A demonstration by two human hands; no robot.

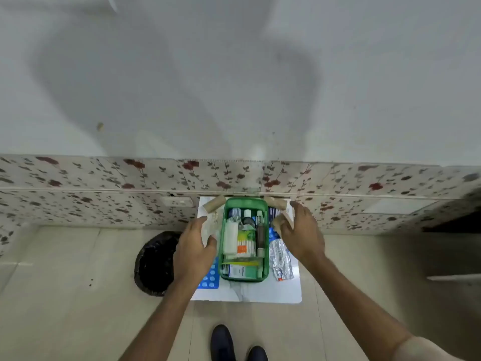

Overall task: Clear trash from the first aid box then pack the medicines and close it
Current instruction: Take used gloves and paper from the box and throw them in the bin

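A green first aid box [265,230] stands open on a small white table [294,290], filled with bottles, a white roll, cotton swabs and medicine cartons. My left hand [194,246] is just left of the box, fingers closed on a crumpled pale wrapper [209,225]. My right hand [302,230] is at the box's right side, holding a brown cardboard tube [282,222]. A silver blister strip [279,259] lies right of the box. A blue blister pack [210,277] pokes out under my left wrist.
A bin with a black liner [153,264] stands on the floor left of the table. Two more cardboard tubes [213,203] [277,203] lie at the table's back corners against a floral-tiled wall. My shoes [223,342] are below the table's front edge.
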